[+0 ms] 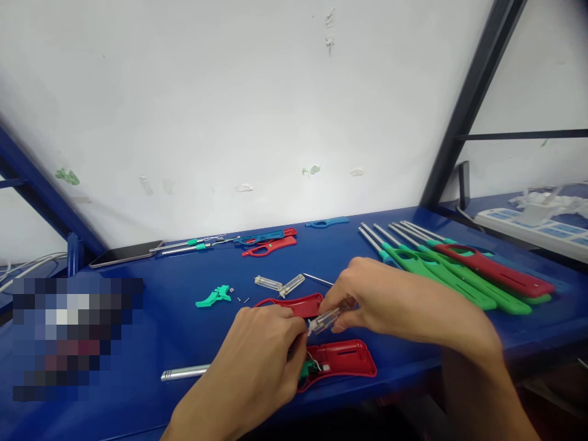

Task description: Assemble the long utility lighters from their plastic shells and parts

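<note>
My right hand (361, 300) pinches a clear plastic lighter fuel tank (324, 322), its white-tipped end pointing left. At that white tip, my left hand (261, 346) has its thumb and fingers closed; what they grip is hidden. Below lies an opened red lighter shell half (346, 358) with a green inner part (311, 368) and a white wire. Its metal tube (184, 372) sticks out left from under my left hand. Another red shell half (303, 305) lies just behind my hands. Two more clear tanks (269, 282) rest beyond it, beside a thin metal rod (318, 279).
A teal trigger piece (215, 296) and small screws (242, 300) lie left of centre. Several long-necked lighters (441, 269) are laid out at right. Blue and red lighter parts (266, 237) and a dark tablet-like device (124, 253) lie along the white wall.
</note>
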Demonstrator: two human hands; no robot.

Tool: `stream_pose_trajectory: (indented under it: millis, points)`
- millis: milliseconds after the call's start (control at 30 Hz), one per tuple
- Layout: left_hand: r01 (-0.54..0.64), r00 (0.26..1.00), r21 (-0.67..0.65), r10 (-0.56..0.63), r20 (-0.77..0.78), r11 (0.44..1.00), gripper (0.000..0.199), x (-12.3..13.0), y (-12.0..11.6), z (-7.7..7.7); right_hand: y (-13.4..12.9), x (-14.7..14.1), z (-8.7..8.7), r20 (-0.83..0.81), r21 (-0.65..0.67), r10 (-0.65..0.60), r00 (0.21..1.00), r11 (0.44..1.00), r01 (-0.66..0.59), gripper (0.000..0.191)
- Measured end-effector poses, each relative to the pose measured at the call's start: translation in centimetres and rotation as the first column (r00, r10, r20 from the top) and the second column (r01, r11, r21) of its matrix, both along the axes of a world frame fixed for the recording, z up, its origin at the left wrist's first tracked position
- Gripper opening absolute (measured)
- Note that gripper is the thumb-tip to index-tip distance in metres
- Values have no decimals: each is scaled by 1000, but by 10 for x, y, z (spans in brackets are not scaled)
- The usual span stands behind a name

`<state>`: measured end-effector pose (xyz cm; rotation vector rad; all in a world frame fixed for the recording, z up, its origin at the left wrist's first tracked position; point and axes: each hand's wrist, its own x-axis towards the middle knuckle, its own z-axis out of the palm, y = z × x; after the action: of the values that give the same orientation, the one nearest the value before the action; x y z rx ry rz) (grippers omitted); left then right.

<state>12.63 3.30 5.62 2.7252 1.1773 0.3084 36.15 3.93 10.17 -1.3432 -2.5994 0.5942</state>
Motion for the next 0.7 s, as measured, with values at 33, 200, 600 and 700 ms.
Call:
stream_pose_trajectory:
  millis: [33, 200, 600, 700]
  points:
    - [1, 1000, 2, -1, 1, 1000, 29, 0, 0, 0, 0, 0, 0, 0, -1, 0, 1000, 1000, 0, 17]
    - [-3, 1000, 13, 3, -8, 1000, 29, 0, 0, 0, 0, 0, -1, -9, -1, 1, 1000, 1000, -1, 17]
    - [-8, 999, 13, 8, -31, 1000, 30, 2, 2, 0, -1, -1, -1, -12, 4, -1, 1000, 1000, 1, 17]
    - [-21, 998, -5, 21, -52, 1000, 30, 3, 0, 0, -1, 0, -2, -15, -22, -11, 1000, 1000, 11, 14]
